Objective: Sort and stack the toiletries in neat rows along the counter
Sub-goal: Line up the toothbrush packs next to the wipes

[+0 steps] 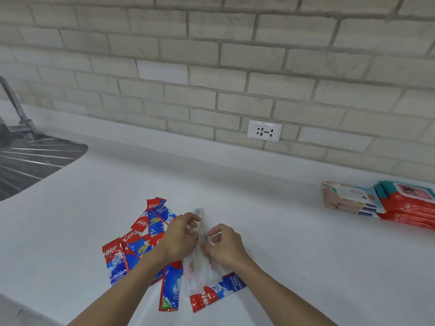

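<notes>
Several red and blue toothpaste sachets (150,222) lie jumbled on the white counter (282,231) in front of me. Both hands meet over a bundle of slim clear-wrapped packets (199,214) lying beside the sachets. My left hand (180,236) pinches the bundle from the left. My right hand (223,243) grips it from the right. The bundle's lower part (199,274) rests on the counter over one more sachet (216,292). At the far right, pink wet-wipe packs (348,198) and red wet-wipe packs (409,205) sit stacked side by side.
A steel sink drainer (35,158) and a tap (14,102) are at the far left. A wall socket (264,131) sits low on the brick wall behind the counter. The counter's front edge curves at the lower left.
</notes>
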`<state>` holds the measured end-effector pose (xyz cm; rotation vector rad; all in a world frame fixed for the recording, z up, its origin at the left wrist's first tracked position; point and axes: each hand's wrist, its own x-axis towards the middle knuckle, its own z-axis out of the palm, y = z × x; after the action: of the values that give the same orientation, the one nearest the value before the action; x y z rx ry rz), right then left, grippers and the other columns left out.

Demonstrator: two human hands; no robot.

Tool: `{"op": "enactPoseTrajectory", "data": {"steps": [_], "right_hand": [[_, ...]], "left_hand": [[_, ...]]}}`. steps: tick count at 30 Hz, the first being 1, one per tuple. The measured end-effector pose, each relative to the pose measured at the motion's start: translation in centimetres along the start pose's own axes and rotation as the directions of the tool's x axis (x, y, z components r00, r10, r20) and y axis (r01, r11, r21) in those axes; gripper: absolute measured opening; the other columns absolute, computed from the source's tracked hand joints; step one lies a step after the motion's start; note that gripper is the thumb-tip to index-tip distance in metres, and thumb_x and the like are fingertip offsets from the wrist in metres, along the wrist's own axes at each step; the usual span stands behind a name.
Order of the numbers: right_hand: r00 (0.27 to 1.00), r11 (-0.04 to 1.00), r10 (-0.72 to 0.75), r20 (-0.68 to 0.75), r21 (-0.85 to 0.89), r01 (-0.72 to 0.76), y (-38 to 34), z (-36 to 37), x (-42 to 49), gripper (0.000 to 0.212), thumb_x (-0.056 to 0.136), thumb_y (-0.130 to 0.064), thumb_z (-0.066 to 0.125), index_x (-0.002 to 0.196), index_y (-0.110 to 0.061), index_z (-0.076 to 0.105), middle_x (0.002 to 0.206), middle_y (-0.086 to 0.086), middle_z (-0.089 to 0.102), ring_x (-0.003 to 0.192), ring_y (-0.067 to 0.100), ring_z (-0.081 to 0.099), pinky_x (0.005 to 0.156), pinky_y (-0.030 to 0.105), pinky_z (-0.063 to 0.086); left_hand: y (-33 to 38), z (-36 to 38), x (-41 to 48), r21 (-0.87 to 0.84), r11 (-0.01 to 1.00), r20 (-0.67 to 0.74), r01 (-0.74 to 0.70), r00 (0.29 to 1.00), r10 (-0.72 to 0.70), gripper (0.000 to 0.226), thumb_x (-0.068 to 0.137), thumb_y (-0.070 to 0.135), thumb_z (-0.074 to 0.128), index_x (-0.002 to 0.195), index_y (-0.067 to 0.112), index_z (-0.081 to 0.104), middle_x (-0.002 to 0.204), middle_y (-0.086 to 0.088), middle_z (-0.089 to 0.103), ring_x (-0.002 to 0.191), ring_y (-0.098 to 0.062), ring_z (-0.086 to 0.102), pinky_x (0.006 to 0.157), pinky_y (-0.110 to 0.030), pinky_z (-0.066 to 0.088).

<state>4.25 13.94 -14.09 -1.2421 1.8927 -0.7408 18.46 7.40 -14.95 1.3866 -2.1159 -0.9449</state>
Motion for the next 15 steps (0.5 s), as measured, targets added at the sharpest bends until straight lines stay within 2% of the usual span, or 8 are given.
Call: {"op": "enactPoseTrajectory", "data": {"steps": [3,6,10,12,15], "right_hand": [[0.999,1.000,0.025,-0.029,-0.017,-0.025,-0.3,0.7,0.2,0.040,0.084,-0.030,0.075,0.115,-0.019,0.052,0.114,0.000,0.060,0.090,0.010,0.056,0.048,0.006,0.035],[0.997,0.999,0.048,-0.057,-0.012,-0.049,-0.5,1.5,0.3,0.048,0.081,-0.029,0.077,0.119,-0.019,0.049,0.114,0.001,0.061,0.087,0.010,0.057,0.046,0.007,0.037],[0.994,0.995,0.089,-0.060,0.051,-0.086,-0.8,2.2,0.6,0.057,0.080,-0.025,0.078,0.127,-0.017,0.046,0.113,0.001,0.067,0.095,0.013,0.065,0.056,0.008,0.042],[0.991,0.989,0.122,-0.049,0.093,-0.117,-1.0,2.5,0.9,0.059,0.081,-0.024,0.078,0.129,-0.014,0.046,0.114,0.002,0.069,0.103,0.015,0.066,0.068,0.012,0.047],[0.989,0.983,0.144,-0.038,0.122,-0.139,-1.1,2.6,1.2,0.052,0.081,-0.023,0.077,0.125,-0.011,0.053,0.113,0.003,0.070,0.104,0.016,0.066,0.080,0.017,0.050]], "left_hand": [[-0.7,0.1,0.0,-0.017,0.999,0.034,0.044,0.998,-0.043,0.043,0.086,-0.001,0.058,0.125,0.015,0.050,0.107,0.000,0.058,0.087,-0.011,0.059,0.069,-0.016,0.050],[-1.2,0.2,0.0,-0.045,0.996,0.012,0.079,0.997,-0.079,0.042,0.086,-0.001,0.056,0.126,0.011,0.050,0.104,0.000,0.061,0.087,-0.010,0.061,0.069,-0.013,0.049],[-1.4,0.2,0.1,-0.077,0.988,0.000,0.131,0.991,-0.132,0.043,0.086,-0.001,0.058,0.127,0.012,0.050,0.110,-0.002,0.063,0.091,-0.011,0.063,0.069,-0.014,0.050],[-1.4,0.2,0.2,-0.089,0.985,0.001,0.146,0.989,-0.147,0.043,0.087,0.002,0.060,0.128,0.013,0.050,0.113,-0.003,0.064,0.092,-0.011,0.063,0.068,-0.013,0.049],[-1.5,0.5,0.2,-0.122,0.979,0.000,0.164,0.986,-0.165,0.041,0.088,0.006,0.061,0.127,0.014,0.051,0.109,-0.001,0.067,0.091,-0.009,0.064,0.067,-0.011,0.047]]}}
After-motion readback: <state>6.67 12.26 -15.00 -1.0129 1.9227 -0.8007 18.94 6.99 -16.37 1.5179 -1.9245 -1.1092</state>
